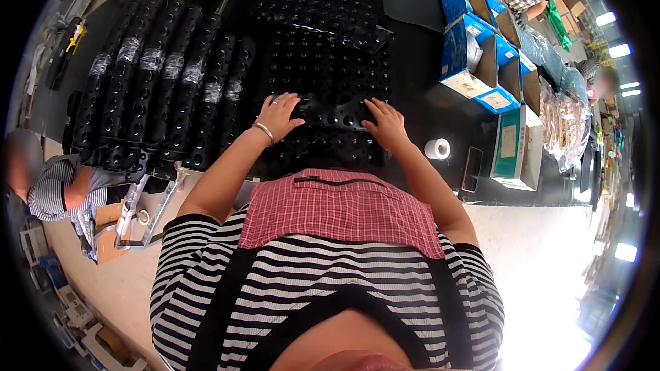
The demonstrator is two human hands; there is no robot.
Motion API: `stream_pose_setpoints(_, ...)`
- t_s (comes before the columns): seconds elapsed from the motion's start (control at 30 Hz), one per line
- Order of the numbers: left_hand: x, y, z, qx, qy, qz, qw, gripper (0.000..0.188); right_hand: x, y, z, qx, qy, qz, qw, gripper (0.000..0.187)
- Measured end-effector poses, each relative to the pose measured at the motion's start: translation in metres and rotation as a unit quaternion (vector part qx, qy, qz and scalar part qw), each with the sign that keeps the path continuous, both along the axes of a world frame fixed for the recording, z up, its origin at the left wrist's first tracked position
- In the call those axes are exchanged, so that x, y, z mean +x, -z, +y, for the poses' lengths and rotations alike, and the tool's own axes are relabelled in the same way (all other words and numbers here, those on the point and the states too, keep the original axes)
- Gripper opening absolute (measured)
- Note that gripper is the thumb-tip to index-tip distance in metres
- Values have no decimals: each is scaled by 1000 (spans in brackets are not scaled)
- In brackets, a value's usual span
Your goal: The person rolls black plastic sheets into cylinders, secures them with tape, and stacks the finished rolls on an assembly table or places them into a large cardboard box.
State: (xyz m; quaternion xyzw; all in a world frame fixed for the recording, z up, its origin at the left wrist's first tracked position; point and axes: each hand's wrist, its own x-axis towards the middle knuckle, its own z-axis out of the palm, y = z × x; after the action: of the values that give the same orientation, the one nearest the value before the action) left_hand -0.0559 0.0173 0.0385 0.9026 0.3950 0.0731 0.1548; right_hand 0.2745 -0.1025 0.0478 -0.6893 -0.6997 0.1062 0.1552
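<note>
A black plastic sheet covered in round studs [330,69] lies before me, with a raised, curled or folded band [333,115] across it. At the left end of this band rests my left hand [278,118], fingers stretched forward and thumb pointing inward; a bracelet circles its wrist. My right hand [386,125] lies at the right end in the same way, fingers extended and thumb apart. Both hands touch the sheet from above, and neither is visibly closed round it. The undersides of the fingers are hidden. Shiny clear film [323,0] covers the sheet's far part.
Several black studded rolls [148,75] bound with clear film lie at left. On the right are a white tape roll [437,149], a phone [471,169], blue cartons [474,55] and a green-and-white box [512,148]. Other people work at far left and upper right.
</note>
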Motion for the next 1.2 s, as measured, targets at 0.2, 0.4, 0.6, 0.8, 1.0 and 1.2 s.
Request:
stream_pose_setpoints(0.2, -12, 0, -41, 79, 38, -18, 996, 52, -18, 3, -38, -15, -25, 35, 999, 52)
stream_pose_setpoints(0.4, -17, 6, -70, 107, 38, -74, 991, 49, -34, 19, -67, 62, 0, 83, 995, 41)
stream_pose_setpoints(0.6, -22, 19, -89, 143, 27, -93, 985, 38, -37, 39, -82, 123, -44, 68, 989, 37)
stream_pose_setpoints(0.8, -28, 29, -93, 138, 21, -119, 983, 30, -40, 35, -84, 151, -28, 60, 986, 32)
stream_pose_setpoints(1.0, -30, 28, -90, 119, 37, -126, 984, 29, -36, 36, -88, 141, -25, 66, 987, 25)
stream_pose_setpoints(1.2, -29, 24, -86, 98, 43, -126, 986, 27, -30, 29, -77, 85, -54, 84, 991, 20)
